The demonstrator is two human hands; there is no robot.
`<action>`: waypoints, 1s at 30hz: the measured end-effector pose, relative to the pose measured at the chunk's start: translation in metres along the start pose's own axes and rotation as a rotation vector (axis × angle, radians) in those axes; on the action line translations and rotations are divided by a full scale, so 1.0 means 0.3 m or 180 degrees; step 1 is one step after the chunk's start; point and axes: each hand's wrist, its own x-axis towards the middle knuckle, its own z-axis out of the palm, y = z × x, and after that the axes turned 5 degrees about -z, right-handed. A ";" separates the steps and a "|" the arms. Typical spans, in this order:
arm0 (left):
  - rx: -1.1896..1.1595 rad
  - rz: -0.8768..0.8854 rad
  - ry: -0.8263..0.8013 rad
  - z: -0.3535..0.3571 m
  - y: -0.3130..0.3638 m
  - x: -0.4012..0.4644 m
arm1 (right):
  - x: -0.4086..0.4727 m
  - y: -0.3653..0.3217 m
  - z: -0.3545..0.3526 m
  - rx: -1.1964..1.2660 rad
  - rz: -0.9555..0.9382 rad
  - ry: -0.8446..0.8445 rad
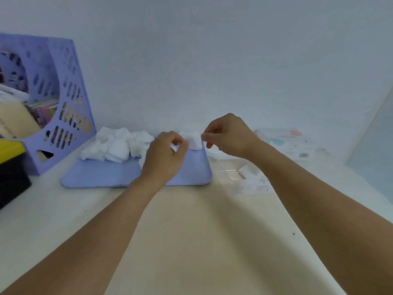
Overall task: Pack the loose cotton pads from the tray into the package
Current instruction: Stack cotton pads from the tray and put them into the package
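A pale counter (191, 231) runs to a white wall. At far left stands a lilac perforated file holder (63, 103) stuffed with books and papers, a black-and-yellow box (10, 167) just in front of it. A lilac tray (106, 173) lies at centre; loose cotton pads (114, 145) are heaped along its far edge. Right of the tray lies a clear plastic package (244, 173) with a few pads inside, partly hidden by the right forearm. Both forearms reach over the tray. The left hand (163, 156), fingers curled, pinches a small pad. The right hand (227, 135), fingers curled, pinches the edge of a pad stack (193, 141) at the tray's far right corner.
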 end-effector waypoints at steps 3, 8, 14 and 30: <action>0.0631 -0.1104 0.0419 -0.142 -0.187 0.042 | 0.058 -0.070 0.195 0.0659 0.0590 -0.0364; 0.0533 -0.1531 -0.0084 -0.181 -0.288 0.020 | 0.152 -0.092 0.403 0.0952 0.1503 -0.0224; 0.0166 -0.1552 -0.0574 -0.138 -0.313 0.071 | 0.164 -0.145 0.496 0.1064 0.1771 -0.0681; -0.2476 -0.1626 -0.1412 -0.116 -0.104 -0.039 | -0.041 -0.042 0.307 0.2112 0.0259 0.0494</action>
